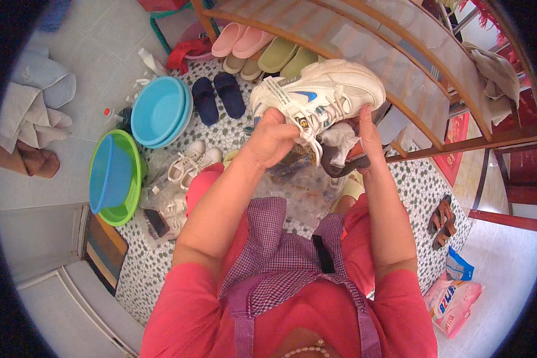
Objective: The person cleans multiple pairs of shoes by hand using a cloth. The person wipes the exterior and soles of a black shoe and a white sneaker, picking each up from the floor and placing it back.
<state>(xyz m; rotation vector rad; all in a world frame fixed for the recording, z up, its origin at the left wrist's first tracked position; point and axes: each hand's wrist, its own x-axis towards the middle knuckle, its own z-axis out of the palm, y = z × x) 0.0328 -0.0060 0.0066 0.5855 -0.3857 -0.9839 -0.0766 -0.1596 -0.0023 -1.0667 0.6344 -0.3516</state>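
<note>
A white lace-up sneaker (pixel 329 91) with a blue mark on its side is held up in front of me, lying on its side. My left hand (pixel 273 138) grips it at the heel-side end, thumb by the collar and laces. At the other end, my right hand (pixel 369 138) has its thumb against the sole edge. A crumpled whitish cloth or paper piece (pixel 340 143) and a dark item with orange-red parts hang beside my right palm; whether that hand holds them is hard to tell. Below lies clear plastic sheeting (pixel 295 190) on the pebble-patterned floor.
Slippers (pixel 277 53) line the wooden rack (pixel 398 96) ahead. Light-blue basins (pixel 159 112) and a green basin (pixel 136 192) stand at the left, near small white shoes (pixel 190 163) and a phone (pixel 155 222). Brown sandals (pixel 443 221) and a pink bag (pixel 454 304) are at the right.
</note>
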